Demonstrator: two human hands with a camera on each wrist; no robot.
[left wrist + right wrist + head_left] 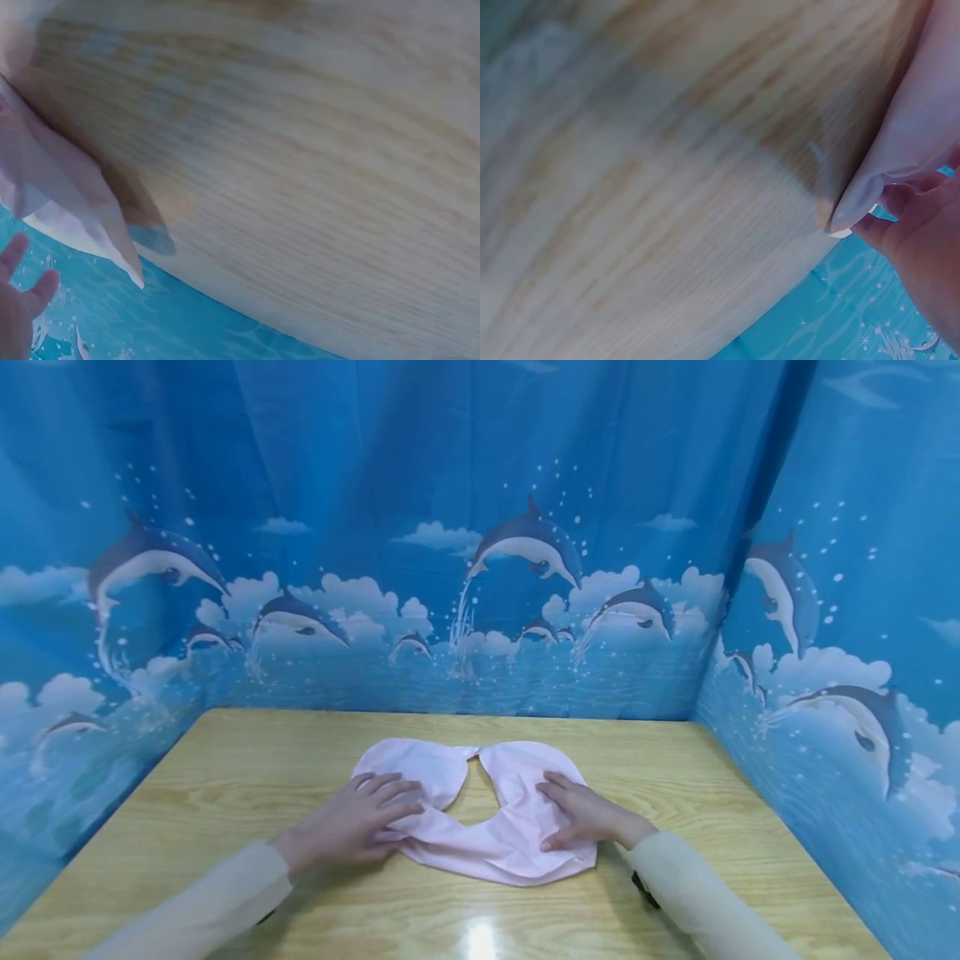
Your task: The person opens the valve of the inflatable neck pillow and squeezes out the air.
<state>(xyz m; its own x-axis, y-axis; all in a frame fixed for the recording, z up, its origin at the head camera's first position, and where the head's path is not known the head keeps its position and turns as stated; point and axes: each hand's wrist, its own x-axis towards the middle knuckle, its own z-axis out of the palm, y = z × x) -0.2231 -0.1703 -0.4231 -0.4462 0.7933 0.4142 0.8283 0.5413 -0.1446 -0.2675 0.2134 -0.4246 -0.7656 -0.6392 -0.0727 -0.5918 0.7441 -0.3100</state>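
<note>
A pale pink collar-shaped cloth [517, 847], with two rounded lobes and an opening in its middle, lies creased on the wooden table. Its two lobes meet at a narrow point at the far side. My left hand [356, 820] rests on the left lobe, fingers straight and a little spread. On the right lobe lies my right hand [588, 814], thumb and fingers spread apart over the fabric. In the right wrist view, fingertips touch the raised cloth edge [900, 154]. The left wrist view catches the cloth [67, 176] with an edge lifted, and spread fingers [34, 296] beside it.
The light wood-grain table [480, 935] extends around the cloth on all sides. Blue curtains [420, 460] printed with dolphins and clouds hang behind the table and along both sides. A bright light reflection shows near the table's front.
</note>
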